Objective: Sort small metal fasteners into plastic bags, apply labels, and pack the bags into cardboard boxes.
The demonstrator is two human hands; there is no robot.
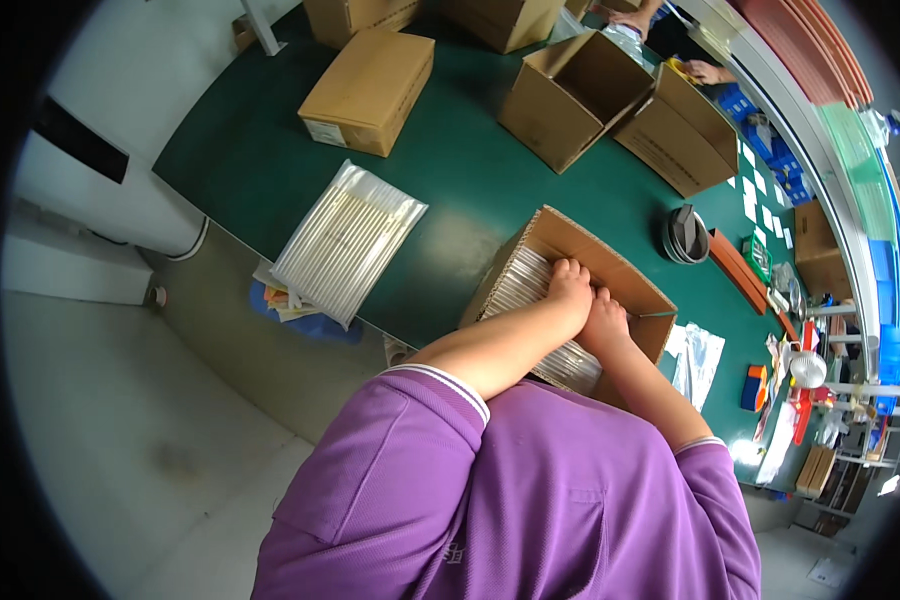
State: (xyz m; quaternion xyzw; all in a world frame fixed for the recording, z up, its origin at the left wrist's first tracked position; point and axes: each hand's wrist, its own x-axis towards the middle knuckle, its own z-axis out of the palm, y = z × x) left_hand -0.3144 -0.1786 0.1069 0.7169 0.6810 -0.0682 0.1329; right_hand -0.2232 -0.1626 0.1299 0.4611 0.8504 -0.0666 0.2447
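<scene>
Both my hands are inside an open cardboard box (pixel 610 262) at the table's near edge. My left hand (pixel 570 291) is closed, its fingers bent down by the far wall above the packed rods. Beside it, almost touching, my right hand (pixel 606 322) is also closed, fingers curled downward. The fingertips of both are hidden, so what they grip cannot be made out. Rows of thin pale rods (pixel 518 284) in clear plastic fill the visible part of the box. Another clear pack of similar rods (pixel 350 240) lies flat to the left, partly over the table edge.
A closed carton (pixel 368 90) stands far left on the green table (pixel 450 170). Two open cartons (pixel 570 105) stand at the back, near another person's hands (pixel 708 72). A dark round container (pixel 684 238), brown strips (pixel 738 270) and a clear plastic bag (pixel 698 365) lie to the right.
</scene>
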